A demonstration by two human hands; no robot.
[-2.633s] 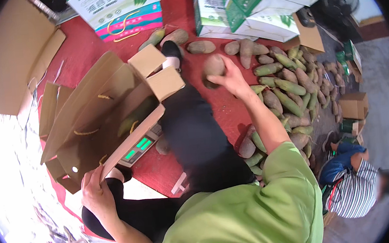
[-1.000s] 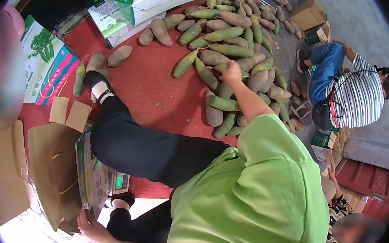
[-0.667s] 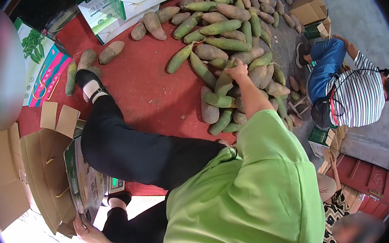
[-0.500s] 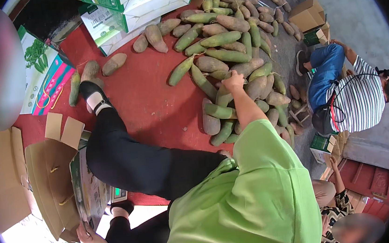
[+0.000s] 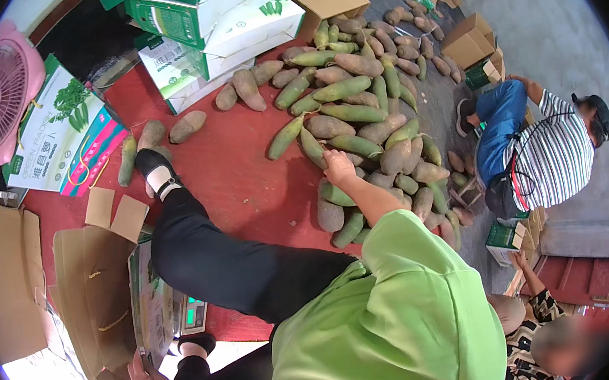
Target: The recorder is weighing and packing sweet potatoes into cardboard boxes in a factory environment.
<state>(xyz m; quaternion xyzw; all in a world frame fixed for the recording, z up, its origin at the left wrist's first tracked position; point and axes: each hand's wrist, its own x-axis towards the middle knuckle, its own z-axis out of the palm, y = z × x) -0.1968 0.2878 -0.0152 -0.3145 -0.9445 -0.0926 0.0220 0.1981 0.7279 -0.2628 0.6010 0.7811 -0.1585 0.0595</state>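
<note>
A large heap of green radishes (image 5: 342, 87), many dusted with brown soil, lies on the red mat. My right hand (image 5: 339, 166) is at the heap's near left edge, fingers curled round a radish mostly covered by the hand. Just beyond the fingertips lies a long green radish (image 5: 312, 148). At the lower left, my left hand (image 5: 148, 377) grips the near edge of an open carton (image 5: 152, 300) with brown flaps raised. The carton stands at a digital scale (image 5: 195, 315) with a lit green display. What lies inside the carton is hidden from here.
Stacked green-and-white cartons (image 5: 230, 28) stand at the back, beside a pink fan (image 5: 0, 95) and a printed carton (image 5: 56, 126). Few loose radishes (image 5: 187, 126) lie near my foot. A person in a striped shirt (image 5: 554, 151) sits at right; another person (image 5: 531, 337) is lower right.
My right hand has drawn back toward me and left over the heap. The left hand stays on the carton edge. The head view has shifted slightly, showing more of the scale and fan.
</note>
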